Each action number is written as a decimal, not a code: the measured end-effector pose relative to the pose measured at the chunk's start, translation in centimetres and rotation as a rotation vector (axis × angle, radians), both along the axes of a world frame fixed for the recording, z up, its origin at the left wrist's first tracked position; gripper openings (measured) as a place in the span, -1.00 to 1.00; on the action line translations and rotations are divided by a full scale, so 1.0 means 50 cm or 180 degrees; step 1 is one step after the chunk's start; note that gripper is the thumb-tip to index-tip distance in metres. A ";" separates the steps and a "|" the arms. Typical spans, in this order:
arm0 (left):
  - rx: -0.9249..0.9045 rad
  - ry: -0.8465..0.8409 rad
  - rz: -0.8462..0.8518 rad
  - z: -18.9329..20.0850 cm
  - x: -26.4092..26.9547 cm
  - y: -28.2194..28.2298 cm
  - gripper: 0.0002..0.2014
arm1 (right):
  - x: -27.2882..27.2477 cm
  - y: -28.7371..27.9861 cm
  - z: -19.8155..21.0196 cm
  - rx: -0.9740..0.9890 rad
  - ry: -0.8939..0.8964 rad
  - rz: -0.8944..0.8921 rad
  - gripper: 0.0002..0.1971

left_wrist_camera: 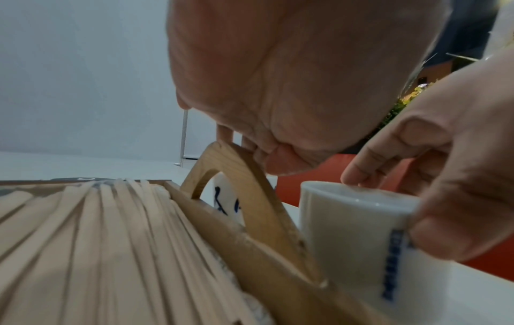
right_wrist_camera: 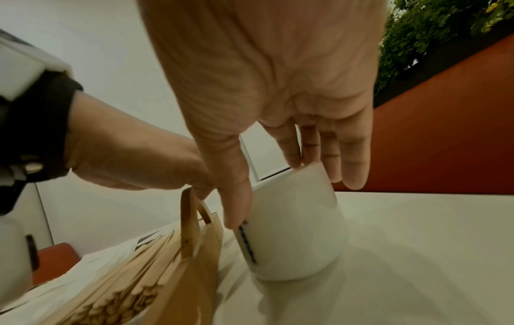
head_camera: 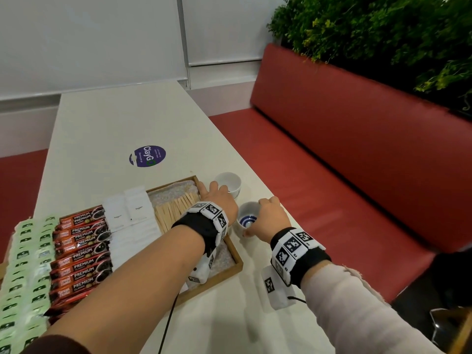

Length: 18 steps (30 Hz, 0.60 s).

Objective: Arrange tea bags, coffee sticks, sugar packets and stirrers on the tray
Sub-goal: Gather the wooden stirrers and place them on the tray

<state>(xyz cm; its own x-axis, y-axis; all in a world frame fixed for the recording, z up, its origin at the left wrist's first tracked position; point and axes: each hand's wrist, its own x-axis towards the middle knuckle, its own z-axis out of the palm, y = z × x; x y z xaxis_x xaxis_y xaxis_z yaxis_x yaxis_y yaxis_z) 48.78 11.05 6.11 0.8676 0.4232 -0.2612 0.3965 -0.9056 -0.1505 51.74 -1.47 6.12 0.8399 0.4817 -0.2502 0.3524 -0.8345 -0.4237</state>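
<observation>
A wooden tray (head_camera: 224, 275) lies on the white table and holds four rows. From left to right they are green tea bags (head_camera: 23, 264), red coffee sticks (head_camera: 81, 254), white sugar packets (head_camera: 132, 215) and wooden stirrers (head_camera: 173, 208). My left hand (head_camera: 212, 192) reaches across the stirrers, its fingers curled round the tray's arched right handle (left_wrist_camera: 242, 176). Just right of the tray, my right hand (head_camera: 268, 215) grips a small white cup (head_camera: 246, 221) with a blue spiral inside. Thumb and fingers pinch its rim (right_wrist_camera: 297, 230), and the cup stands on the table.
A second white cup (head_camera: 229, 182) stands on the table beyond my left hand. A round purple sticker (head_camera: 147, 156) lies farther back. The table's right edge runs close to the cups, with a red bench (head_camera: 357, 162) and a plant (head_camera: 383, 29) beyond it.
</observation>
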 end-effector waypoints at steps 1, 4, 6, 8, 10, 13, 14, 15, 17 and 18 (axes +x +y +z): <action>-0.0010 -0.0008 0.0013 0.000 0.000 0.001 -0.58 | 0.000 0.001 0.000 -0.0001 0.0002 0.0009 -0.20; -0.0046 -0.0010 0.0040 -0.001 0.002 0.004 -0.59 | 0.000 0.004 0.000 -0.0019 -0.0014 0.0021 -0.20; -0.0090 -0.0019 0.0056 -0.001 0.001 0.005 -0.58 | 0.002 0.006 -0.001 -0.0039 -0.0020 0.0024 -0.21; -0.0178 -0.0092 0.0052 0.000 -0.002 0.009 -0.55 | 0.004 0.009 -0.002 -0.0101 -0.0014 0.0031 -0.20; -0.0305 -0.0168 0.0015 0.006 -0.011 0.016 -0.52 | 0.006 0.008 -0.002 -0.0213 -0.0019 0.0058 -0.14; -0.0540 -0.0346 0.0163 0.027 -0.048 0.036 -0.47 | 0.002 0.005 -0.002 -0.0297 -0.0074 0.0173 0.00; -0.0554 -0.0455 0.0275 0.035 -0.068 0.048 -0.46 | -0.003 0.006 0.000 -0.0298 -0.0161 0.0271 0.04; -0.0550 -0.0577 0.0414 0.044 -0.093 0.064 -0.45 | -0.009 0.009 0.001 -0.0281 -0.0261 0.0396 0.05; -0.0531 -0.0799 0.0778 0.060 -0.155 0.106 -0.42 | -0.023 0.024 0.004 -0.0252 -0.0468 0.0688 0.01; -0.0519 -0.0867 0.1010 0.065 -0.191 0.131 -0.40 | -0.030 0.034 0.006 -0.0271 -0.0554 0.0827 -0.03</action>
